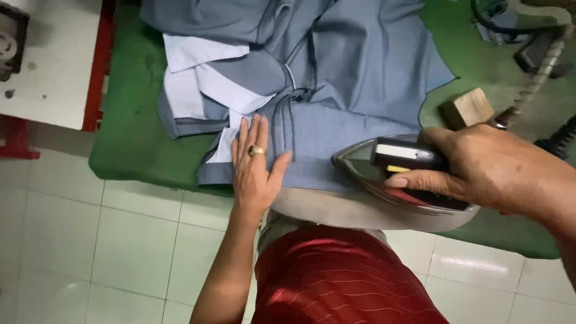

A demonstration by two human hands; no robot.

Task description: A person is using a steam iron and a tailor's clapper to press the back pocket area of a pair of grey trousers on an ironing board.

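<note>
Already our right hand grips the iron by its handle on the grey garment; just left, our left hand lies flat, open; creases beyond remain unpressed

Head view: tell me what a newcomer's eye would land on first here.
The metal iron at lower right, gripped by its dark handle in the right hand, sits at the near edge of the green padded table. Beside it, the left hand, wearing a gold ring, lies flat on the grey-blue garment spread across the middle. A small wooden block rests at the right.
</note>
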